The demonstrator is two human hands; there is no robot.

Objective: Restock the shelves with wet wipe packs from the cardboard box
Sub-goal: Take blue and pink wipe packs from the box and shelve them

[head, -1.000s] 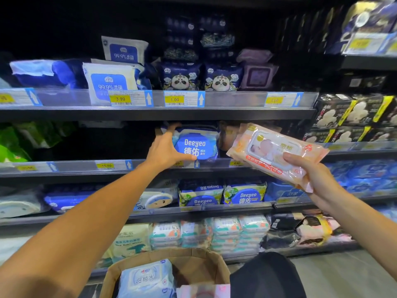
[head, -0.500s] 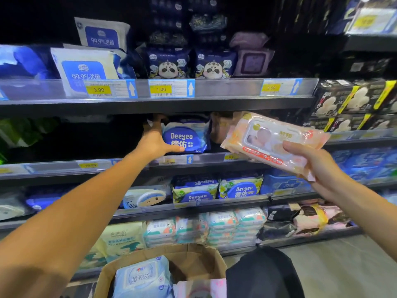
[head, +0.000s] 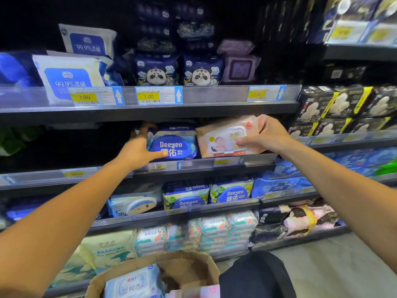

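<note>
Pinching a pink pack (head: 227,137) at the shelf (head: 257,158) front edge, the right hand (head: 267,134) places it while the left hand (head: 139,150) grips a blue pack (head: 174,143); the box (head: 182,269) holds more.

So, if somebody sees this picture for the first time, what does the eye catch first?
Probably the two bare arms reaching to the second shelf: the right hand holds a peach wipe pack there, beside the blue Deeyeo pack that the left hand grips. Next, the open cardboard box at the bottom.

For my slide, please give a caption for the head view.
Right hand sets a pink wipe pack beside the blue Deeyeo pack held by left hand.
</note>
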